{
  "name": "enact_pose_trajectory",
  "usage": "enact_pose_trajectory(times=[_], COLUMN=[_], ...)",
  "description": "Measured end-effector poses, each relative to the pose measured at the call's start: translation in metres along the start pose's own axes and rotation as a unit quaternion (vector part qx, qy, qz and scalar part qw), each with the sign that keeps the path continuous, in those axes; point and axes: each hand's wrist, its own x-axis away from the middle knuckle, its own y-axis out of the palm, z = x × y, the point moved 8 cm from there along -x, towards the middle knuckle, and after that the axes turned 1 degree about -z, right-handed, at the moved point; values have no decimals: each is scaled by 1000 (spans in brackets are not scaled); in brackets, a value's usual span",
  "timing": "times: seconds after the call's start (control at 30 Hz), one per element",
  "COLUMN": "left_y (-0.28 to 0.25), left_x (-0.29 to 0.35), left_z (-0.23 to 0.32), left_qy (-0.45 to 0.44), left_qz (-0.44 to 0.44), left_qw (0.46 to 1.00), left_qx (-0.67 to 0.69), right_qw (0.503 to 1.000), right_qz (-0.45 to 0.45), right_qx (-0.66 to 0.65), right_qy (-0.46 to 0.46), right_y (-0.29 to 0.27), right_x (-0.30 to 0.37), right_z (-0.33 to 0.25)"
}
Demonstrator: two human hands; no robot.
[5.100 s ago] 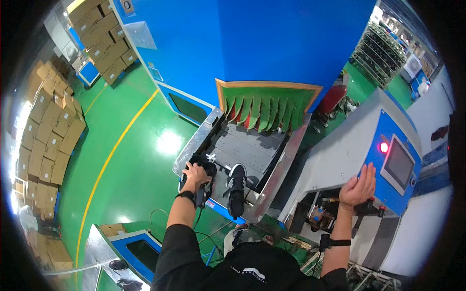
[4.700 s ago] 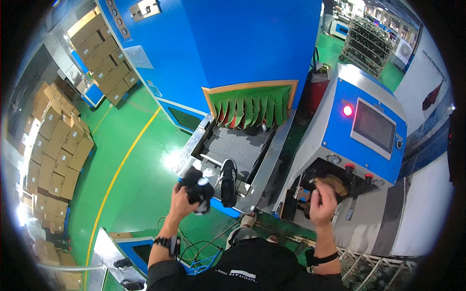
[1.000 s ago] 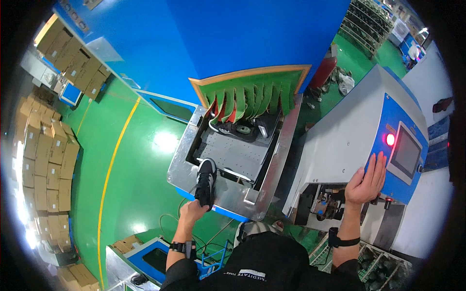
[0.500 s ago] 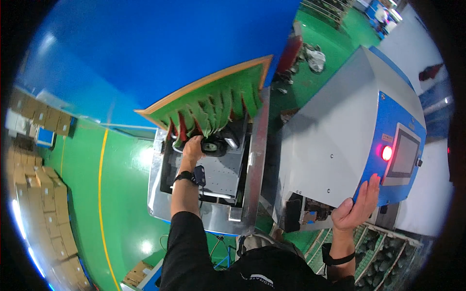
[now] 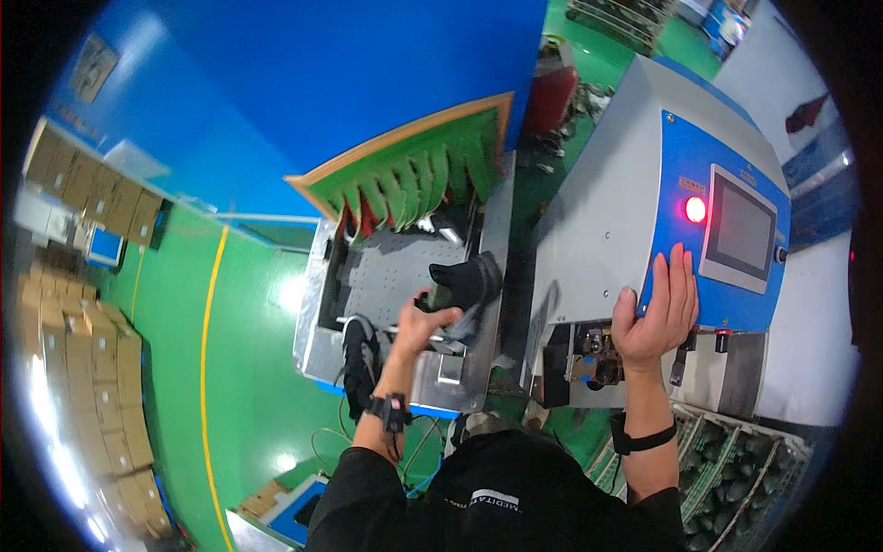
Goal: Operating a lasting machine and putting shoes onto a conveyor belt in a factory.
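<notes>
1. Shoe of black material, blurred and tilted, is gripped in the person's left hand above the right front side of a grey perforated metal tray.
2. Black sneaker with white trim lies at the left front of the tray's silver metal surround.
3. Green fringed curtain hangs at the far end, on a tall blue machine.
4. Right hand, fingers extended and holding nothing, is at a blue control panel near a lit red lamp; contact is unclear.
</notes>
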Motion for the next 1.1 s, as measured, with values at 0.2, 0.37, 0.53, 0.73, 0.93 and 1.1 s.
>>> enact_pose_trajectory(times=[0.2, 0.37, 0.53, 0.73, 0.93, 1.1], left_y=[117, 185, 203, 277, 314, 303], left_x=[181, 263, 291, 318, 380, 320], left_z=[47, 94, 73, -2, 21, -13], left_qy=[-6, 93, 117, 16, 17, -94], left_qz=[-141, -339, -382, -370, -621, -408], left_qw=[894, 880, 917, 916, 783, 903], left_qx=[426, 320, -16, -154, 21, -98], right_qw=[863, 435, 249, 81, 129, 437], right_qz=[-143, -261, -361, -387, -148, -135], right_qx=[-476, -812, -760, -744, -826, -678], right_qy=[91, 287, 480, 538, 529, 575], right_y=[-41, -41, -33, -68, -73, -74], right_x=[78, 161, 243, 362, 390, 379], right_z=[-19, 1, 45, 68, 152, 204])
